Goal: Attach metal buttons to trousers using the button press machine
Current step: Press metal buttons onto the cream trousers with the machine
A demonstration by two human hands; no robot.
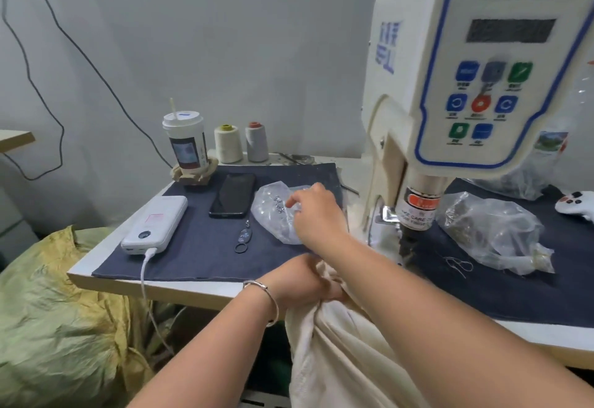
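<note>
1. Head view shows a person seated at a white button press machine [466, 63] on a table [193, 290] covered with a dark cloth mat [199, 256].
2. The right hand [316, 211] reaches across to a small clear bag of buttons [276, 211] lying on the mat just right of a phone [233, 195]; its fingers curl down into the bag, apparently pinching at the small metal pieces, though whether one is already held cannot be told.
3. The left hand [302, 282], with a bracelet at the wrist, is clamped on a bunched fold of the cream trousers [337, 359] at the table's front edge; the rest of the cloth hangs down toward the lap.
4. The trousers look soft and limp, so they will likely sag and slide unless gripped near the waistband and spread flat under the press head.
5. The buttons seem tiny, hard and slippery inside the crinkly plastic; a fingertip pinch on one piece is probably best.
6. A second, larger plastic bag [495, 231] lies to the right of the press.
</note>
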